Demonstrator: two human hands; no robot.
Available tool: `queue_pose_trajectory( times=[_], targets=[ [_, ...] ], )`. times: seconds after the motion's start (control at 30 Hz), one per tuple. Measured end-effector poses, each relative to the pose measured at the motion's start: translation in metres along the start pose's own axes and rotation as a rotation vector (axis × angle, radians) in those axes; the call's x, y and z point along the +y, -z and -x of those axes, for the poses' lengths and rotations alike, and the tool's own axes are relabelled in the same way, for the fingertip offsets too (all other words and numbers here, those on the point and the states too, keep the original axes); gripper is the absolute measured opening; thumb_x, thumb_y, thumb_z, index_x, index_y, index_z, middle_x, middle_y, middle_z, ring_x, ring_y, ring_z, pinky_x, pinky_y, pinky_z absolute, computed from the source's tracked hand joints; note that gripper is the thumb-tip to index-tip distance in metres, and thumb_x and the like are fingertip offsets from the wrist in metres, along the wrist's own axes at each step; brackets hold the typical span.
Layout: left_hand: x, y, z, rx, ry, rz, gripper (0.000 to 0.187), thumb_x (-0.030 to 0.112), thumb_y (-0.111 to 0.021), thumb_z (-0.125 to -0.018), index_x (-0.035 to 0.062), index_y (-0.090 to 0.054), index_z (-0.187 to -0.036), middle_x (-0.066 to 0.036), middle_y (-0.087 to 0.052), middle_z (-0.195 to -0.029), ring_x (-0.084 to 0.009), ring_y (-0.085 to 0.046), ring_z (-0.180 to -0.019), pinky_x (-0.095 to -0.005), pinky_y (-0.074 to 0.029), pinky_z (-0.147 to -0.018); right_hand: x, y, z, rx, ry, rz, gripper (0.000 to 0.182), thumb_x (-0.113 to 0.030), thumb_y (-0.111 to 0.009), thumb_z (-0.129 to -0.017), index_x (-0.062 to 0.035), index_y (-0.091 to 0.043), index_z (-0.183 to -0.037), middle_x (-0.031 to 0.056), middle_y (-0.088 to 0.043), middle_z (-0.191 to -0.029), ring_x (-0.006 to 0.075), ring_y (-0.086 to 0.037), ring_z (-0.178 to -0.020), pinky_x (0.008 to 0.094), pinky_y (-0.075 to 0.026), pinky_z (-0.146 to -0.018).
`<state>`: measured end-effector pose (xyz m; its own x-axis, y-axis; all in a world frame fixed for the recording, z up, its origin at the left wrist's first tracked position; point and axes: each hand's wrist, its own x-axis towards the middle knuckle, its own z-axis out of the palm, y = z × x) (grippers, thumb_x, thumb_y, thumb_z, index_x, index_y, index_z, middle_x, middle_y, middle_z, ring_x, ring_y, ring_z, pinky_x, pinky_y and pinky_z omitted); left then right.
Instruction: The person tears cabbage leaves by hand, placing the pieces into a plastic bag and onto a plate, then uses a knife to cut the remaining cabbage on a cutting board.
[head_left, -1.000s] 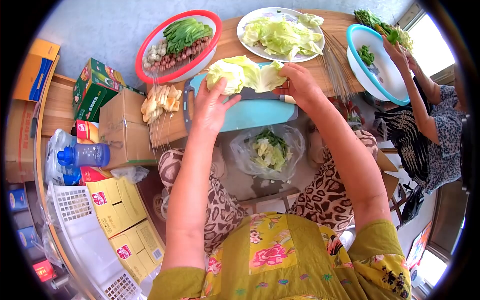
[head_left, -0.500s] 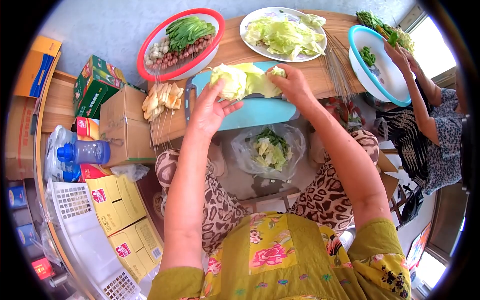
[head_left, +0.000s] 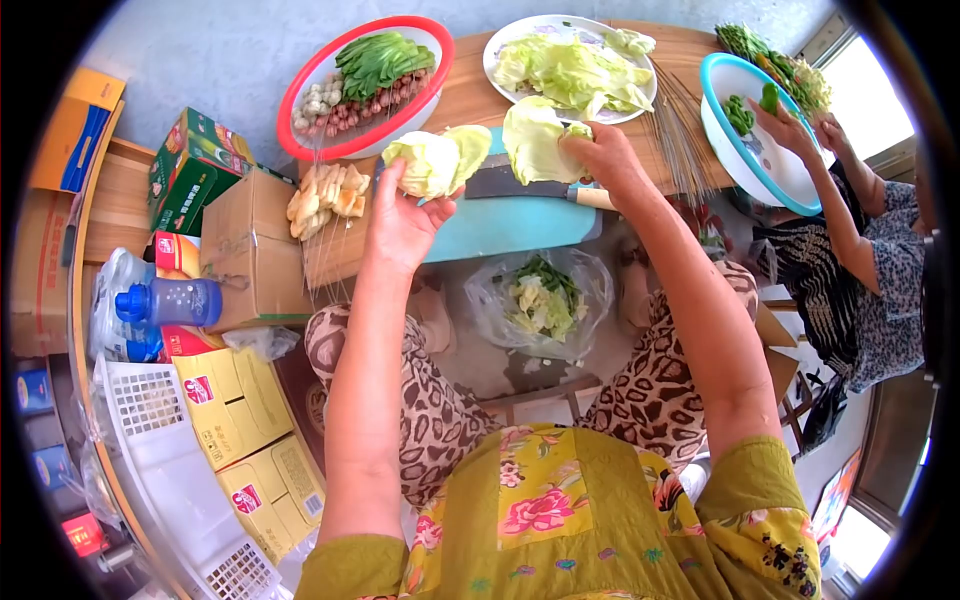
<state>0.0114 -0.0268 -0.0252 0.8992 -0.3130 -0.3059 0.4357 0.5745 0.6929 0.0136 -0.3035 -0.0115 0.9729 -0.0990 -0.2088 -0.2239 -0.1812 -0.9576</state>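
My left hand (head_left: 405, 220) cups a pale cabbage head (head_left: 430, 165) from below, over the left part of the blue cutting board (head_left: 520, 225). Between the fingers of my right hand (head_left: 608, 160) is a loose cabbage leaf (head_left: 534, 140), apart from the head. Under the leaf, a knife (head_left: 515, 182) with a wooden handle lies across the board. Beyond the board, a white plate (head_left: 495, 80) holds torn cabbage leaves (head_left: 575, 75).
A red-rimmed bowl (head_left: 290, 100) of vegetables, skewered pieces (head_left: 325, 200) and thin skewers (head_left: 680, 130) are on the table. Below, a plastic bag (head_left: 485, 310) holds scraps. At right, another person's hands (head_left: 790, 130) work over a blue-rimmed basin (head_left: 735, 160). Cardboard boxes (head_left: 250, 240) stand left.
The leaf has come away from the cabbage head in my right hand. My left hand has moved left with the head, and the knife on the board is now more exposed.
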Motion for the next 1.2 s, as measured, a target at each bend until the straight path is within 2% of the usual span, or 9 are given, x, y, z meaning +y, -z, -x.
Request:
queue_pose_trajectory(
  times=[0.1, 0.2, 0.3, 0.43, 0.6, 0.8, 0.93, 1.07, 1.2],
  targets=[
    [0.002, -0.001, 0.005, -0.016, -0.024, 0.034, 0.048, 0.041, -0.048, -0.092, 0.0096, -0.045, -0.128, -0.013, -0.058, -0.119, -0.0329, -0.062, -0.094, -0.0348, -0.055, -0.066, 0.000, 0.004, -0.010, -0.036, -0.067, -0.014, 0.027, -0.019, -0.060, -0.084, 0.0016, -0.061, -0.101, 0.0103, -0.065, -0.088, 0.0163, -0.063, -0.071, 0.0286, -0.051, -0.059],
    [0.000, -0.006, 0.006, -0.029, -0.032, 0.014, 0.050, 0.042, -0.045, -0.093, 0.0090, -0.044, -0.130, -0.013, -0.057, -0.119, -0.0329, -0.062, -0.094, -0.0348, -0.055, -0.067, -0.011, 0.014, -0.037, -0.094, 0.098, -0.795, 0.052, -0.029, -0.065, -0.087, -0.0006, -0.043, -0.125, 0.0136, -0.059, -0.110, 0.0232, -0.062, -0.095, 0.0322, -0.053, -0.073],
    [-0.003, -0.015, 0.008, -0.032, -0.045, -0.007, 0.051, 0.043, -0.045, -0.093, 0.0084, -0.044, -0.130, -0.013, -0.057, -0.120, -0.0322, -0.062, -0.094, -0.0349, -0.055, -0.069, -0.002, 0.013, -0.051, 0.041, -0.045, -0.861, 0.051, -0.028, -0.064, -0.087, -0.0003, -0.043, -0.124, 0.0140, -0.057, -0.112, 0.0246, -0.061, -0.100, 0.0336, -0.053, -0.075],
    [-0.003, -0.019, 0.004, -0.097, -0.077, -0.006, 0.056, 0.045, -0.054, -0.090, 0.0075, -0.043, -0.130, -0.012, -0.057, -0.120, -0.0278, -0.061, -0.097, -0.0347, -0.055, -0.072, -0.020, -0.014, -0.014, -0.268, -0.067, -0.424, 0.051, -0.038, -0.056, -0.091, -0.0016, -0.046, -0.125, 0.0118, -0.058, -0.116, 0.0213, -0.059, -0.100, 0.0314, -0.049, -0.078],
    [-0.012, -0.035, 0.005, -0.098, -0.178, -0.234, 0.062, 0.038, -0.071, -0.081, 0.0099, -0.044, -0.129, -0.004, -0.054, -0.118, -0.0185, -0.056, -0.104, -0.0339, -0.053, -0.073, -0.033, -0.036, 0.015, -0.409, 0.027, -0.248, 0.049, -0.034, -0.064, -0.086, -0.0049, -0.051, -0.123, 0.0073, -0.061, -0.107, 0.0169, -0.061, -0.090, 0.0324, -0.049, -0.071],
    [-0.009, -0.042, 0.012, -0.160, -0.063, -0.153, 0.062, 0.053, -0.055, -0.086, 0.0109, -0.044, -0.130, -0.009, -0.058, -0.117, -0.0238, -0.063, -0.092, -0.0336, -0.053, -0.071, -0.015, -0.031, 0.000, -0.246, 0.027, -0.187, 0.025, -0.013, -0.060, -0.086, -0.0028, -0.062, -0.109, 0.0050, -0.066, -0.087, 0.0114, -0.062, -0.072, 0.0244, -0.048, -0.058],
    [-0.005, -0.033, 0.008, -0.199, -0.068, -0.011, 0.067, 0.063, -0.042, -0.088, 0.0105, -0.045, -0.130, -0.011, -0.060, -0.115, -0.0277, -0.065, -0.090, -0.0338, -0.054, -0.068, -0.015, -0.024, 0.001, -0.204, 0.031, -0.298, 0.019, -0.014, -0.059, -0.087, -0.0031, -0.061, -0.103, 0.0042, -0.064, -0.084, 0.0110, -0.060, -0.070, 0.0240, -0.048, -0.062],
    [-0.003, -0.027, 0.005, -0.169, -0.101, 0.052, 0.064, 0.058, -0.048, -0.088, 0.0091, -0.045, -0.129, -0.011, -0.061, -0.113, -0.0283, -0.065, -0.091, -0.0340, -0.055, -0.067, -0.016, -0.006, -0.005, -0.268, -0.039, -0.027, 0.017, -0.012, -0.057, -0.088, -0.0031, -0.061, -0.102, 0.0048, -0.065, -0.086, 0.0118, -0.060, -0.072, 0.0237, -0.048, -0.063],
    [-0.010, -0.027, 0.003, -0.116, -0.204, -0.085, 0.058, 0.044, -0.063, -0.085, 0.0066, -0.047, -0.126, -0.010, -0.061, -0.110, -0.0262, -0.065, -0.090, -0.0334, -0.055, -0.070, -0.014, 0.018, -0.037, -0.120, -0.058, -0.898, 0.024, -0.010, -0.055, -0.090, 0.0026, -0.054, -0.110, 0.0132, -0.063, -0.098, 0.0200, -0.063, -0.086, 0.0304, -0.054, -0.070]
  ],
)
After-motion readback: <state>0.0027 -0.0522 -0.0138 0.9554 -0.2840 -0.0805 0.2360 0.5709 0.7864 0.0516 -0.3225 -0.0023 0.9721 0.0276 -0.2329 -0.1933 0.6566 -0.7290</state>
